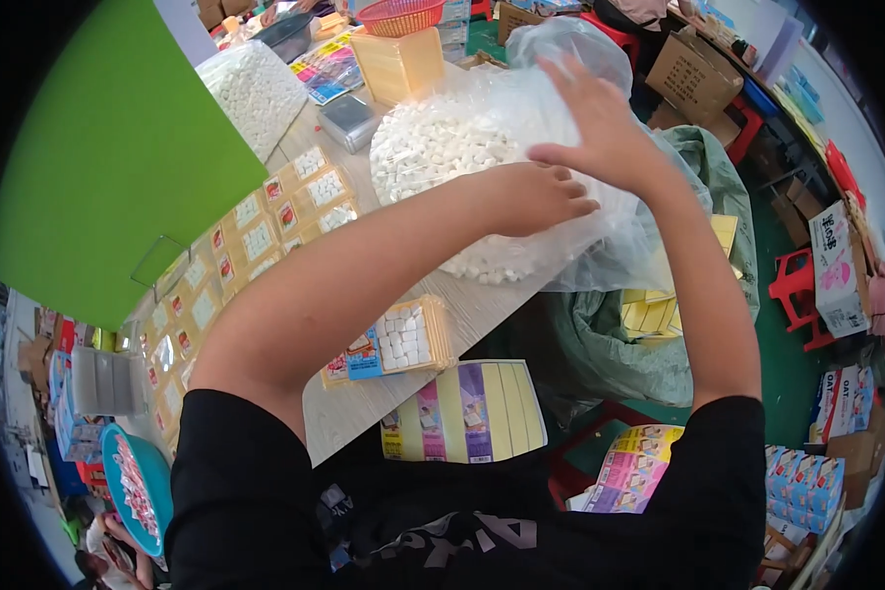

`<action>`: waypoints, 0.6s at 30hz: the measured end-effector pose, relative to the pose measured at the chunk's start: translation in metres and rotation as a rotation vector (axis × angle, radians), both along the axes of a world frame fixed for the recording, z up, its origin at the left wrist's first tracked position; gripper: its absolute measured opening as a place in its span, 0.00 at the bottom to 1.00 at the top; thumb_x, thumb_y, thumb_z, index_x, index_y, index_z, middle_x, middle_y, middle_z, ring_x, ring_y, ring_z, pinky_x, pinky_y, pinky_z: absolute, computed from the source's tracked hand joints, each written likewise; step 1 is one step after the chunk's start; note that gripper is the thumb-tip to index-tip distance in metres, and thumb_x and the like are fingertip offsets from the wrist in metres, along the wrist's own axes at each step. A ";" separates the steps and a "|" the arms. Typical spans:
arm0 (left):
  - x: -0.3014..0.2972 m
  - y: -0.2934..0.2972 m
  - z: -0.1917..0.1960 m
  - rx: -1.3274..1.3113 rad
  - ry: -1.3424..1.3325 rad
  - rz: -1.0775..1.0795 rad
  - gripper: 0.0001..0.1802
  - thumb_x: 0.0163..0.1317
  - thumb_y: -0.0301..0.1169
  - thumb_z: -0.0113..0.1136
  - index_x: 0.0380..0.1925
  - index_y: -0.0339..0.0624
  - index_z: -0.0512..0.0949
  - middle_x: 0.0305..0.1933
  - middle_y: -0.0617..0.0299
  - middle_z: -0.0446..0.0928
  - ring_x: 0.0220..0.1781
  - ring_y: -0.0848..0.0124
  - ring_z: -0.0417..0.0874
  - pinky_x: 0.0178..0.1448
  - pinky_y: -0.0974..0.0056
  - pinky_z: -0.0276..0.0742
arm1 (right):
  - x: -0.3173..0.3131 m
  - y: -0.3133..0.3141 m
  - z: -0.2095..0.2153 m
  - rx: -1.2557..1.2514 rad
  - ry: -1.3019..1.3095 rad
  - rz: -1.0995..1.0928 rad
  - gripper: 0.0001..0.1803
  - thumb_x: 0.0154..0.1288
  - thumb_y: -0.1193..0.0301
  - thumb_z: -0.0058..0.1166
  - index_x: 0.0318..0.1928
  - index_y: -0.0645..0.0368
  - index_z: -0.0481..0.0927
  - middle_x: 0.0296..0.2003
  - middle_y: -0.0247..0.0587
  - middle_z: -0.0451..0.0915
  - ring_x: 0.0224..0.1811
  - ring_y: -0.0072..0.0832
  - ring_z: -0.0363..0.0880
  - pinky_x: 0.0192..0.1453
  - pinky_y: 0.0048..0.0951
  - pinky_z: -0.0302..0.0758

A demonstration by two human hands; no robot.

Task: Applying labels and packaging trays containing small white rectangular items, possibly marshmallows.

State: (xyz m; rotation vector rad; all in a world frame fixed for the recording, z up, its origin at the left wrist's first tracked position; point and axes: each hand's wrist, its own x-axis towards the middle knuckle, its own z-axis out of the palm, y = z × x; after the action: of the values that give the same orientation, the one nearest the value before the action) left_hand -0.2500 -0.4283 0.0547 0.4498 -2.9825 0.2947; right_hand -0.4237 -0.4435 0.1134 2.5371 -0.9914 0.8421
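A clear plastic bag [600,221] lies at the table's right edge, with a big heap of small white blocks [433,138] in and beside it. My left hand [541,200] reaches across and rests over the bag, fingers apart and bent downward; their undersides are hidden. Just beyond it, my right hand [605,123] is raised over the bag's far side, thumb out and fingers spread, slightly blurred. Closer to me on the table, a stack of clear-topped trays [403,336] holds white blocks and a blue printed card.
Rows of filled trays [256,241] cover the table's left side beside a green panel [118,167]. A dark clear-lidded box [348,120] and a stack of empty trays [399,65] stand farther back. A green sack [580,334] with yellow card sheets hangs at right, near red stools [798,295].
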 end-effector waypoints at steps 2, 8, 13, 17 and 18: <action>-0.002 0.006 0.004 -0.058 -0.009 -0.036 0.27 0.61 0.32 0.59 0.62 0.40 0.71 0.59 0.53 0.76 0.62 0.56 0.78 0.66 0.55 0.74 | 0.019 -0.022 -0.005 0.201 0.016 -0.073 0.41 0.63 0.51 0.60 0.73 0.51 0.63 0.72 0.56 0.61 0.70 0.53 0.65 0.73 0.45 0.61; 0.041 0.028 0.059 -0.157 0.451 -0.053 0.22 0.56 0.43 0.65 0.48 0.47 0.75 0.42 0.57 0.80 0.42 0.59 0.83 0.40 0.58 0.81 | 0.008 -0.089 -0.046 0.428 0.119 -0.060 0.25 0.65 0.62 0.56 0.60 0.57 0.75 0.55 0.55 0.78 0.58 0.51 0.77 0.61 0.46 0.73; 0.105 0.028 0.048 -0.057 0.313 0.528 0.37 0.60 0.55 0.61 0.59 0.37 0.70 0.53 0.47 0.78 0.52 0.53 0.82 0.51 0.52 0.80 | -0.030 -0.106 -0.043 0.177 -0.148 -0.034 0.15 0.68 0.69 0.49 0.52 0.59 0.77 0.45 0.60 0.81 0.51 0.55 0.79 0.55 0.49 0.74; 0.134 0.042 0.035 0.357 -0.142 0.988 0.60 0.59 0.69 0.56 0.74 0.29 0.51 0.66 0.31 0.67 0.63 0.43 0.77 0.62 0.49 0.77 | -0.055 -0.107 -0.041 0.094 -0.222 -0.234 0.14 0.69 0.66 0.48 0.50 0.59 0.74 0.38 0.64 0.80 0.44 0.64 0.77 0.48 0.56 0.75; 0.129 0.042 0.041 0.435 -0.190 0.977 0.65 0.56 0.71 0.58 0.76 0.32 0.46 0.69 0.27 0.62 0.66 0.41 0.75 0.64 0.49 0.77 | -0.064 -0.107 -0.039 0.085 -0.231 -0.315 0.14 0.69 0.66 0.48 0.50 0.59 0.74 0.38 0.64 0.80 0.45 0.64 0.77 0.48 0.56 0.74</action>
State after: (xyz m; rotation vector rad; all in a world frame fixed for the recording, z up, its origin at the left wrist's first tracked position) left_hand -0.1205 -0.3860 0.0957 1.9938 -2.7104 -0.2755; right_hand -0.4876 -0.5500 0.0742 2.2964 -1.4794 1.0285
